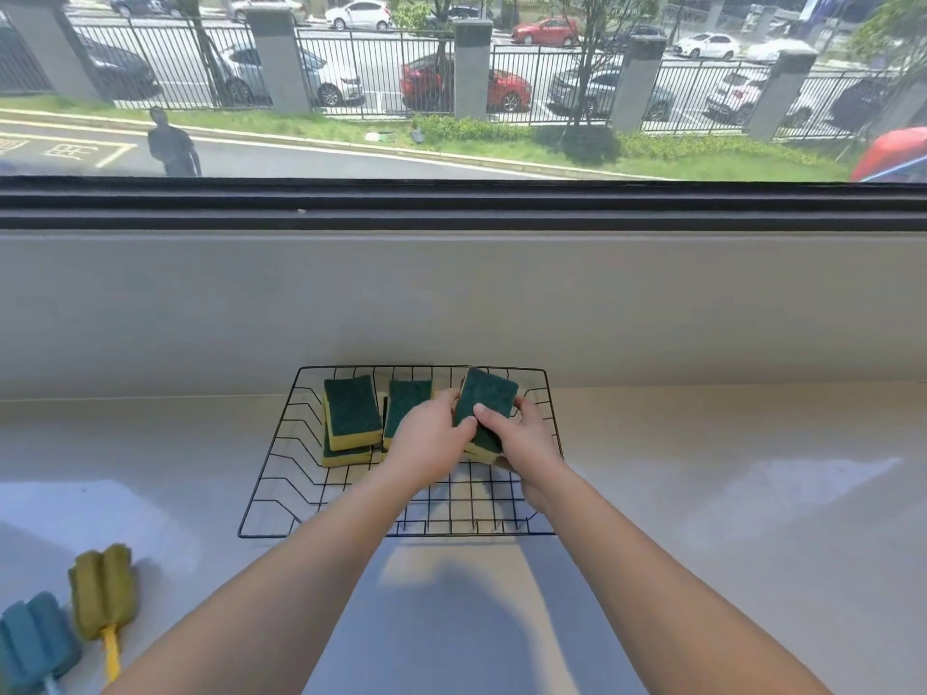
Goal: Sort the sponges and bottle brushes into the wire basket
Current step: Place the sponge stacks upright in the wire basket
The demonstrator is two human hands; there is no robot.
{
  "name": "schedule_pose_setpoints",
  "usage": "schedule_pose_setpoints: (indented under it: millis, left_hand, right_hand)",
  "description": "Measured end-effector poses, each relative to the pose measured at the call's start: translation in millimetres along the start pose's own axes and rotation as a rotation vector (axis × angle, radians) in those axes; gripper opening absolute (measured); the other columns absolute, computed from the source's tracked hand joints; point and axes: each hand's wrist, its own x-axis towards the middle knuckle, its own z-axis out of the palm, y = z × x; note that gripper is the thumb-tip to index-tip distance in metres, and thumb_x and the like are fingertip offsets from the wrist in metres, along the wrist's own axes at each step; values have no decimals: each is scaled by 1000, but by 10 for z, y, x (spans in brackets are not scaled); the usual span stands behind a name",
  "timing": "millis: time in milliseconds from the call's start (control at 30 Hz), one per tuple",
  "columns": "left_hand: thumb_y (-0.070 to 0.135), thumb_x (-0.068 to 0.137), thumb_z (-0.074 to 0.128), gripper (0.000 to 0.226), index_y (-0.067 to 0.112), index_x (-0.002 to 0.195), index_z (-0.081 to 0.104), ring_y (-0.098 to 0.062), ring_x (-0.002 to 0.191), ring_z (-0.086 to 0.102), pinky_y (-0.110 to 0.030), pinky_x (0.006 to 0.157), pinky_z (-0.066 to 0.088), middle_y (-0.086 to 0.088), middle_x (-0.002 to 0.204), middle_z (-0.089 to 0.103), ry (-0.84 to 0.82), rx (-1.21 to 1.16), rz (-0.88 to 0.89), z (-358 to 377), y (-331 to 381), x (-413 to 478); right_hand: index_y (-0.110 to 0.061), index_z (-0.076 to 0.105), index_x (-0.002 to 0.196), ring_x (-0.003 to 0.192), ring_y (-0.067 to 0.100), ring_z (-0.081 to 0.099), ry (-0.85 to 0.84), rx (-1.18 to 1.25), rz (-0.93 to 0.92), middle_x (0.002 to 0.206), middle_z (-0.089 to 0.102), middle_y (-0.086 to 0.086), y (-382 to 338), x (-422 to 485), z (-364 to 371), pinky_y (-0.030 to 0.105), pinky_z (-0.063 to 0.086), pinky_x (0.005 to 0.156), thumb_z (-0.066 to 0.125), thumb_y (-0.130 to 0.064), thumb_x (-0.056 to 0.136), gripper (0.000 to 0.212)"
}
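Sponge [489, 397] tilted above wire basket [311, 536] — left hand [430, 443] and right hand [527, 439] both grip it.

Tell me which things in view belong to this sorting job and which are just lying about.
Job: wire basket; left sponge stack; middle sponge; held sponges in left hand and right hand; olive brush and blue brush on the counter.
Not the job: window track; parked cars, fence and passer-by outside.

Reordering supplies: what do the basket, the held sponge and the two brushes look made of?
Wire basket: thin dark-coated metal wire, likely. Held sponge: yellow foam under a green fibrous scouring pad, matte. Olive brush and blue brush: ribbed porous foam heads on seemingly plastic handles.
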Motion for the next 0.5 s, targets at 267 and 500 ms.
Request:
schedule_pose_setpoints:
  millis: [267,500]
  left_hand:
    - [37,93,45,33,22,121,53,-24,111,48,-44,91,35,1,112,65,87,529,126,164,-161,358]
    - [42,92,48,50,21,137,47,-24,117,47,-44,97,35,-2,123,56,167,515,165,192,-364,367]
  right_hand:
    - [-14,49,133,107,28,69,61,-13,69,119,68,12,136,386,117,52,57,95,74,-28,89,53]
    - [-11,59,123,100,28,71,52,-105,113,112,72,12,181,517,131,50,61,88,72,-34,89,43]
